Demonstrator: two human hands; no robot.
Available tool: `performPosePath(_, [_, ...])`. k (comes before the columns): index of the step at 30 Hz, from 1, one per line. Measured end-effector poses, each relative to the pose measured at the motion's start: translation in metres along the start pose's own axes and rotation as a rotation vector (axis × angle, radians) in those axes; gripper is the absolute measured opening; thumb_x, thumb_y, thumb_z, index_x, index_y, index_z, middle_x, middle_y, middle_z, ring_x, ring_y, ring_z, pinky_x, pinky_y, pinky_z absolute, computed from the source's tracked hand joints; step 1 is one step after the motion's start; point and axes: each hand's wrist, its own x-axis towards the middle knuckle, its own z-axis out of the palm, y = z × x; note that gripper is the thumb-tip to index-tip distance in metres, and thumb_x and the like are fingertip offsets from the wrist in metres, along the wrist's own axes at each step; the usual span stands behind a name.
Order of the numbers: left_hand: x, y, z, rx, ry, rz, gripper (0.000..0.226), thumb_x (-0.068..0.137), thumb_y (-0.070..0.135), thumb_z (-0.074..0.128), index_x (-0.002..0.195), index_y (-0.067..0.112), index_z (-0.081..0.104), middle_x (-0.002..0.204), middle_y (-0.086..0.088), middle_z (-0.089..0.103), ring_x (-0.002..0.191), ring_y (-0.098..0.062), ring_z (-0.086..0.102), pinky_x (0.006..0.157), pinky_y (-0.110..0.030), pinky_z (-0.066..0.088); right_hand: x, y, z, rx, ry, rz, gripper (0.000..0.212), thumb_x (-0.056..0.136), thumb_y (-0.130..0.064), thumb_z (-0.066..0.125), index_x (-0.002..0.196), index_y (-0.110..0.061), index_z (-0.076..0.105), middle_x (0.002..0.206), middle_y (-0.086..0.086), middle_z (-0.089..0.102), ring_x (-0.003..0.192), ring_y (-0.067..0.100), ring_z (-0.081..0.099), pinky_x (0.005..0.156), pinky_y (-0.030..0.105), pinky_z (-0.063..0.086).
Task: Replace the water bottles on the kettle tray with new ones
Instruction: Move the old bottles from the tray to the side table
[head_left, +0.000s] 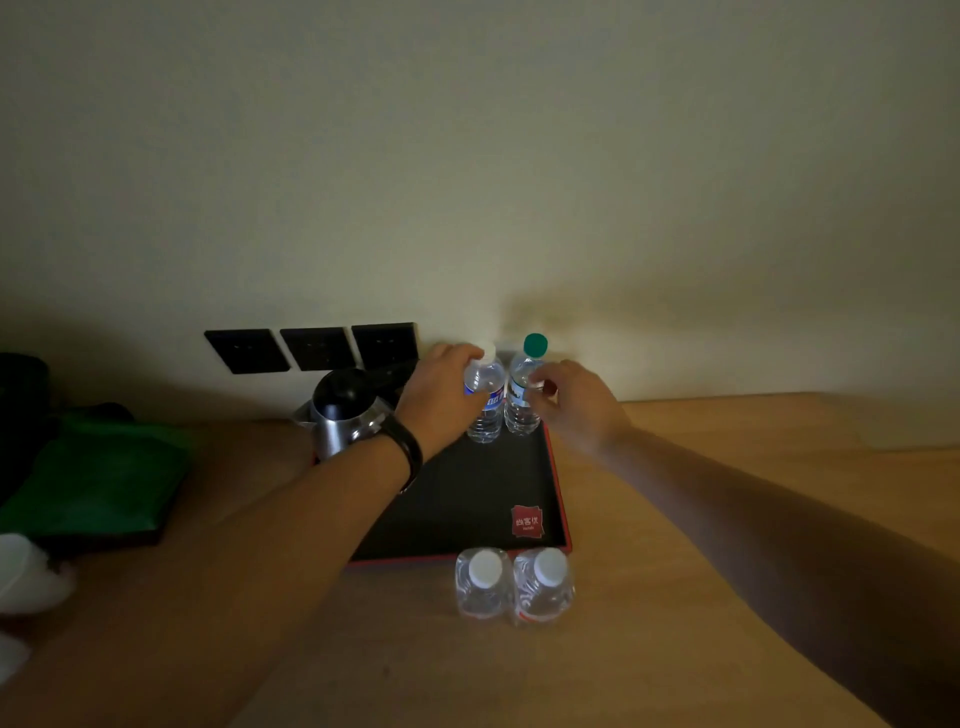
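we see a dim scene with both arms reaching toward the back of the black tray (467, 499), which sits on the wooden table (701, 519) at centre frame. two bottles stand upright at the tray's far right corner, touching or nearly so. the left hand (441, 395) is wrapped around the upper part of the white-capped bottle (487, 405), fingers curled over its shoulder and closed on it. the right hand (576, 400) meets the green-capped bottle (522, 400) with fingertips against its side; it looks like a loose pinch, though blur keeps us from telling whether it truly grips. a steel kettle (345, 415) stands on the tray's left end, partly behind the left wrist (which wears a dark band). below the tray's near edge, two new bottles (514, 584) with white caps stand side by side on the table, touching each other. three dark wall sockets (317, 347) sit left of centre, and a green cloth (98, 478) lies at the left edge.
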Motion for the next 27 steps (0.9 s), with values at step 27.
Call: performPosePath(27, [0.067, 0.06, 0.036, 0.011, -0.151, 0.043, 0.019, 0.089, 0.015, 0.07, 0.108, 0.013, 0.067, 0.097, -0.001, 0.066, 0.088, -0.02, 0.062, 0.07, -0.026, 0.045, 0.007, 0.063, -0.024, 0.368, 0.168, 0.232, 0.038, 0.09, -0.035, 0.067, 0.119, -0.019, 0.05, 0.108, -0.009, 0.056, 0.095, 0.015, 0.059, 0.075, 0.026, 0.043])
